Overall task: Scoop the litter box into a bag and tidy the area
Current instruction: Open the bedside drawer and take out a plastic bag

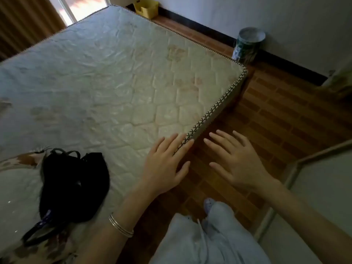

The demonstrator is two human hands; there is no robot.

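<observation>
Both my hands are held out in front of me, palms down, fingers spread and empty. My left hand hovers over the near corner edge of a bare quilted mattress; its wrist wears thin bangles. My right hand hangs over the brown brick-patterned floor beside the mattress. No litter box, scoop or bag for litter shows in this view.
A black bag with straps lies on the mattress at the lower left. A round patterned bin stands by the wall past the mattress corner. A yellow basket sits at the far wall. A pale door or cabinet is at the right.
</observation>
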